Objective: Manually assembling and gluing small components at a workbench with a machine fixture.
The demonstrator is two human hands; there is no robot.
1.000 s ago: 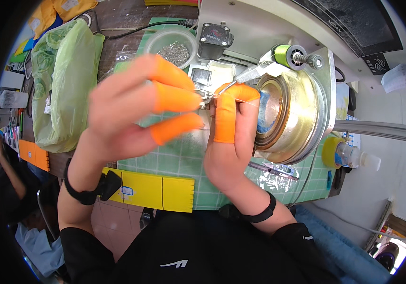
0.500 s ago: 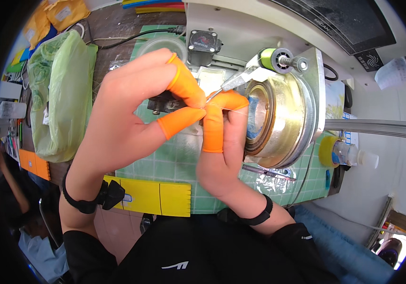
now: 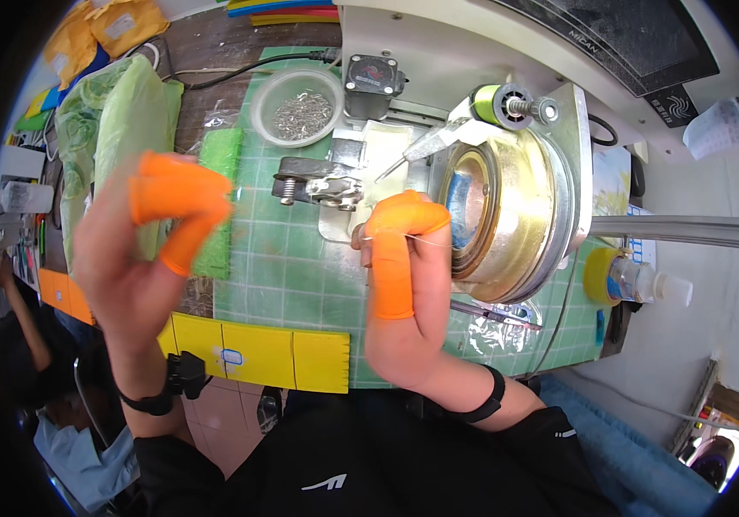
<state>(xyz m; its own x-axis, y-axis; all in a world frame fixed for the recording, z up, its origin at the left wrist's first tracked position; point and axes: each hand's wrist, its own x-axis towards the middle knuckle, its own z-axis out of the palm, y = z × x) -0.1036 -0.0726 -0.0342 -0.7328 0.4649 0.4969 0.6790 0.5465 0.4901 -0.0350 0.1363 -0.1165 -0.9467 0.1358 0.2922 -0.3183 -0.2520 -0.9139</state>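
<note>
Right hand (image 3: 410,267) pinching a thin pale line (image 3: 430,242); left hand (image 3: 119,246) beside the green bag (image 3: 132,112).
Line crosses the right fingertips toward the gold drum (image 3: 529,220), below the nozzle (image 3: 425,146). Left thumb and fingers curl together, blurred; can't tell if they grip anything.

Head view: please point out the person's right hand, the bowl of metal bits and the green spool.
Right hand (image 3: 394,276), head view: orange-covered finger, mid-hand.
Bowl of metal bits (image 3: 263,105), head view: left inner wall.
Green spool (image 3: 485,105), head view: wound green part.
</note>
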